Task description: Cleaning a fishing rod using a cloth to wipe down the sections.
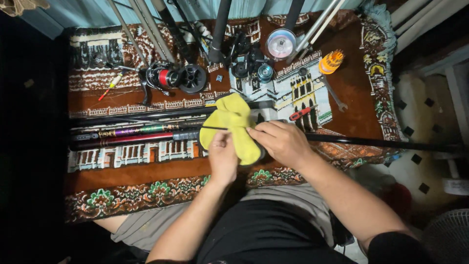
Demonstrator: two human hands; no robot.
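On the patterned rug [146,176], I see both hands, left [223,157] and right [282,141], pinching a soft yellow cloth [233,123] around a thin, stiff, probably slick black rod [371,142]; hold near the cloth.

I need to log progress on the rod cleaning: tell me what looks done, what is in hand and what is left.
Done: nothing shows for certain; no rod looks visibly finished. In hand: the left hand and right hand press a yellow cloth around a thin black rod lying across the rug. Left, as it seems: the bundled rods beside the cloth and the red reel behind lie untouched.
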